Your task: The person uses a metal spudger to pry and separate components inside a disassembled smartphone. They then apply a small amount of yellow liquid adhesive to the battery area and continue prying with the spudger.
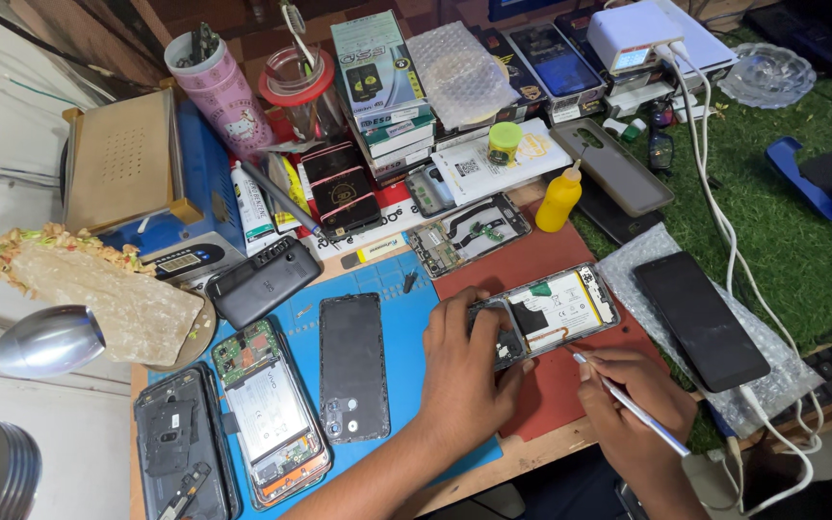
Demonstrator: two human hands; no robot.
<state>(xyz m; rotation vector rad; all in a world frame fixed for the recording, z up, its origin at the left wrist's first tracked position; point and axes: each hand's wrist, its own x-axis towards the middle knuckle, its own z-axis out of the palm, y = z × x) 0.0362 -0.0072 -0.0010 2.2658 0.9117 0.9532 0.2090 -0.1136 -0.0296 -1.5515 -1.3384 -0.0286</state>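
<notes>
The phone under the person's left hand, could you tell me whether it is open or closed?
Open. The phone lies with its back cover off, battery and internal boards exposed, while the left hand steadies it and the right hand holds a slim tool.

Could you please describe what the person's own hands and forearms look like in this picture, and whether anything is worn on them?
Both are bare: the left hand and right hand show no gloves, rings or watch, and the forearms carry no visible sleeves as far as the bottom edge. Fingernails look short and plain. No markings or bands can be seen.
</notes>
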